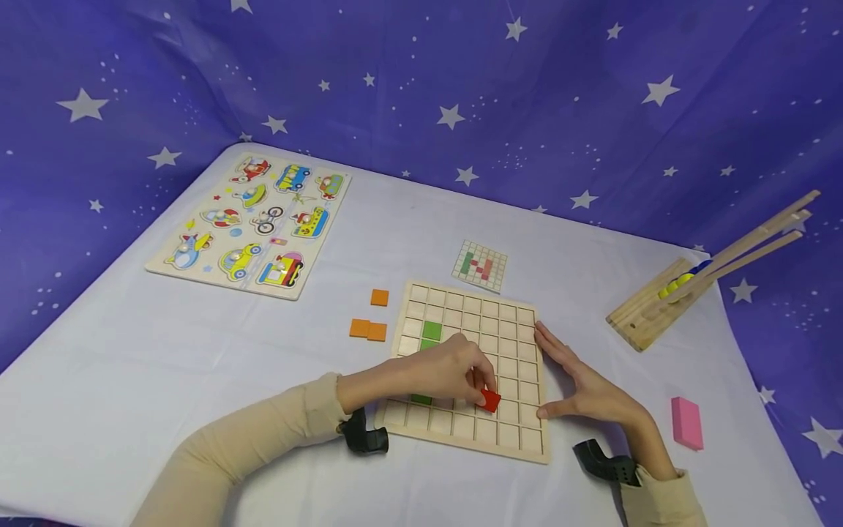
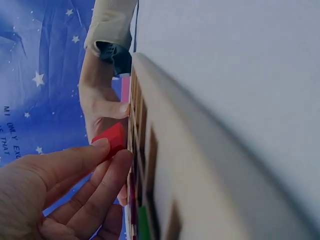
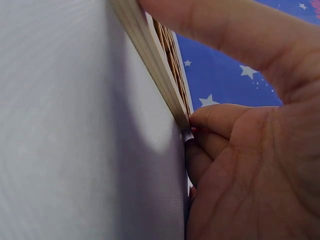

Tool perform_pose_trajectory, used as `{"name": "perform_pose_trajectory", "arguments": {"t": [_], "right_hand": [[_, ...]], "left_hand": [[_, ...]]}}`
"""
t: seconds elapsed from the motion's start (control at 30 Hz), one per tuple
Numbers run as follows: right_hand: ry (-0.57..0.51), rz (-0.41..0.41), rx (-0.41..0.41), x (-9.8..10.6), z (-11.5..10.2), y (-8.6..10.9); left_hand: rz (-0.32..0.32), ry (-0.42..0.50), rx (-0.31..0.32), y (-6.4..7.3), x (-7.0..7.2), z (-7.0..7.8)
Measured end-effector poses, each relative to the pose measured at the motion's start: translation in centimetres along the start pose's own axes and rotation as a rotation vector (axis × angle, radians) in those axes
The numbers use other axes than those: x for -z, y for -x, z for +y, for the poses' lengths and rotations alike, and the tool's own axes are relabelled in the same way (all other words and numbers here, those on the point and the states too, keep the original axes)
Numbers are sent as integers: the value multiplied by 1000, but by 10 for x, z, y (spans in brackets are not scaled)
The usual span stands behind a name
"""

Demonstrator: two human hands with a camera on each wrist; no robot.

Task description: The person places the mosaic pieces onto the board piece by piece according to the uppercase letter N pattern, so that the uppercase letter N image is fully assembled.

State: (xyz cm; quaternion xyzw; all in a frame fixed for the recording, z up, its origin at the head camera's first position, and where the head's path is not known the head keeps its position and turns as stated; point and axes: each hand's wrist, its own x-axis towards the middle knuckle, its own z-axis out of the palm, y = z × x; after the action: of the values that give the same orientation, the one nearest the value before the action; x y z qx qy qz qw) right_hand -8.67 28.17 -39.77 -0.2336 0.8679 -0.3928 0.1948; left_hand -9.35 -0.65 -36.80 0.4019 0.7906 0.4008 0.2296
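My left hand [image 1: 451,369] pinches a red square tile [image 1: 489,400] between thumb and fingers, low over the wooden grid board [image 1: 481,438]. In the left wrist view the red tile [image 2: 114,139] is tilted above the board's surface. Green tiles [image 1: 432,330] sit in a column of cells on the board's left side, partly hidden by the left hand and forearm. My right hand [image 1: 593,388] touches the board's right edge with thumb and fingertips spread apart. From the right wrist view, the thumb and fingers of this hand [image 3: 250,150] rest against the board's side.
Three orange tiles [image 1: 379,297] lie left of the board. Behind it is a small pattern card [image 1: 481,265]. A vehicle puzzle board [image 1: 290,290] lies at the far left. On the right stand a wooden bead rack [image 1: 642,329] and a pink block [image 1: 687,423].
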Motion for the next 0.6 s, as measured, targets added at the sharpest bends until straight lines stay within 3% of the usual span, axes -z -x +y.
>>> {"name": "perform_pose_trajectory", "arguments": {"t": [0.2,0.53,0.6], "right_hand": [[-2,-1,-4,-1,-1,0],[-3,-1,4,0,-1,0],[-1,0,5,0,-1,1]], "left_hand": [[6,-54,-3,-2,-5,-2],[37,-370,-108,-3,-9,-5],[34,-383,-121,-3,-9,-5]]}}
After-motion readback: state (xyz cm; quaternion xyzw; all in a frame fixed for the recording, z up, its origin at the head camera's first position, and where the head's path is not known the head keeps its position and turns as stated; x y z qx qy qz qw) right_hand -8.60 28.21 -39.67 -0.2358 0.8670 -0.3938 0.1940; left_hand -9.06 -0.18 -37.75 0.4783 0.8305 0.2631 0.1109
